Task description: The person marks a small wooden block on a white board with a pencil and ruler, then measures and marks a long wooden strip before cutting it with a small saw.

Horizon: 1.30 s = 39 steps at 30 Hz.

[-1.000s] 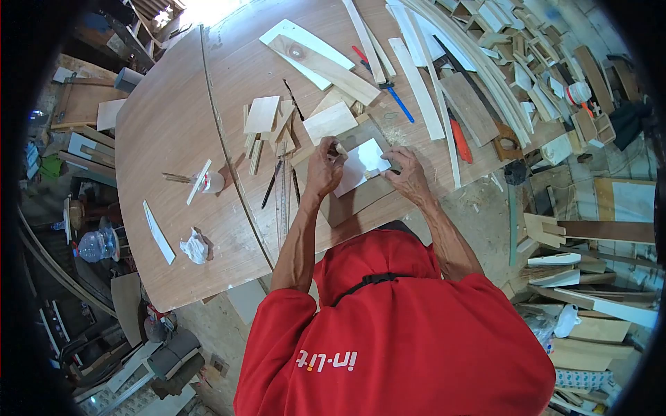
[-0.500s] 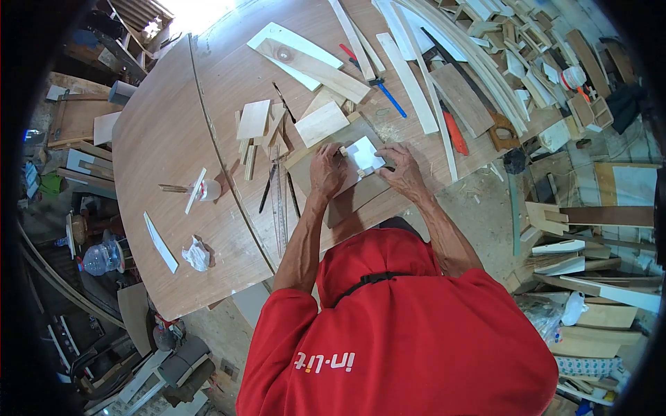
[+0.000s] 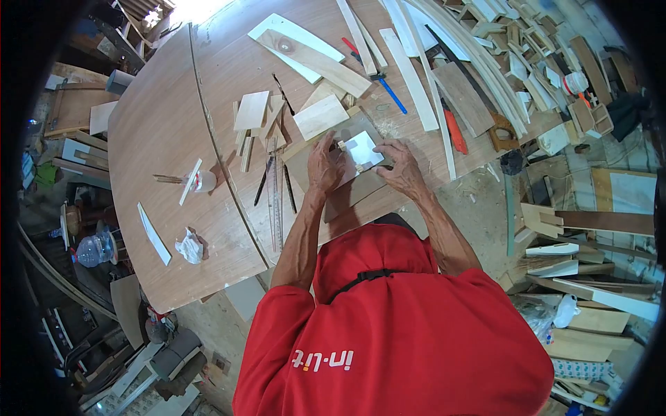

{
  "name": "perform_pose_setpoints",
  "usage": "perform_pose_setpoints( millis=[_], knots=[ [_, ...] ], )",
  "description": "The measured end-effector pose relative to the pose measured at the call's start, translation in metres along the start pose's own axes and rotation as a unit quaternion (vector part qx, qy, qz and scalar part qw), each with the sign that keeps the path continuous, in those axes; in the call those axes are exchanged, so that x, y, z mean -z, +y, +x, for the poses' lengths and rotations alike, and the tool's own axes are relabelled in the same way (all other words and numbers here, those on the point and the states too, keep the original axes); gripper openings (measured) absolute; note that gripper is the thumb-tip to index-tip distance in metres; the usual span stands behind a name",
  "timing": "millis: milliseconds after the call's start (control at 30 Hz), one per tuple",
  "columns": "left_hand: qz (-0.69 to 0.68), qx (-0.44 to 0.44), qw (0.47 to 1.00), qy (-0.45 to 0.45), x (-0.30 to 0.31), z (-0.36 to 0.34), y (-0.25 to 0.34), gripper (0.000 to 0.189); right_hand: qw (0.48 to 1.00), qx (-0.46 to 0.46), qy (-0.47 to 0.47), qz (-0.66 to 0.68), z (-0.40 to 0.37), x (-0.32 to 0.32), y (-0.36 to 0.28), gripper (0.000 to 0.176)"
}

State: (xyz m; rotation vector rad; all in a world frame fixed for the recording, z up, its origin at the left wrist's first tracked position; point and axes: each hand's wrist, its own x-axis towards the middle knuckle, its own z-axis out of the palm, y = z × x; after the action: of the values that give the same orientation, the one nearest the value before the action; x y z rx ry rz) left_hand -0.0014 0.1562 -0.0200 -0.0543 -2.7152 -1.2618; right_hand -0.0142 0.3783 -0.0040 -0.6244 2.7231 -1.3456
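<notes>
A small white panel (image 3: 362,148) with small wooden blocks (image 3: 359,168) at its edge lies on a flat brownish board (image 3: 347,204) at the table's near edge. My left hand (image 3: 325,166) is closed at its left side, with the fingers partly hidden from above. On the opposite side, the bent fingers and thumb of my right hand (image 3: 402,168) grip the panel's right edge. Just beyond the hands is a pale wooden rectangle (image 3: 321,118). Left of my left hand lie a clear ruler (image 3: 277,201) and thin dark sticks (image 3: 289,188).
Stacked wood pieces (image 3: 251,111), long strips (image 3: 409,80), a blue-handled tool (image 3: 393,95) and a handsaw (image 3: 503,132) lie across the table (image 3: 166,139). At left are a jar with sticks (image 3: 205,182) and a crumpled white wad (image 3: 189,246). Wood offcuts (image 3: 590,277) crowd the right.
The view has shifted slightly. The fingers of my left hand have moved a little up along the panel's left side. My right hand stays at the right edge.
</notes>
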Motion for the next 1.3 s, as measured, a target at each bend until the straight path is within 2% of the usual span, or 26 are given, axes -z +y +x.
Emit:
perform_pose_setpoints(
  millis=[133,400,633,1300],
  knots=[
    [-0.01,0.051,0.998,-0.021,0.004,-0.002,0.004,0.075,1.0,0.0,-0.006,-0.014,-0.001,0.002,-0.006,0.041],
    [-0.038,0.016,0.999,0.017,0.0,-0.006,-0.001,0.079,0.996,0.044,-0.012,-0.076,-0.002,-0.001,-0.02,0.038],
    [-0.031,0.037,0.998,0.029,-0.007,-0.008,-0.008,0.077,0.996,0.054,-0.013,-0.065,0.004,-0.008,-0.024,0.032],
    [-0.018,0.022,0.997,0.075,-0.011,-0.009,-0.006,0.069,0.996,0.062,0.002,-0.061,0.002,-0.017,-0.014,0.026]
  ],
)
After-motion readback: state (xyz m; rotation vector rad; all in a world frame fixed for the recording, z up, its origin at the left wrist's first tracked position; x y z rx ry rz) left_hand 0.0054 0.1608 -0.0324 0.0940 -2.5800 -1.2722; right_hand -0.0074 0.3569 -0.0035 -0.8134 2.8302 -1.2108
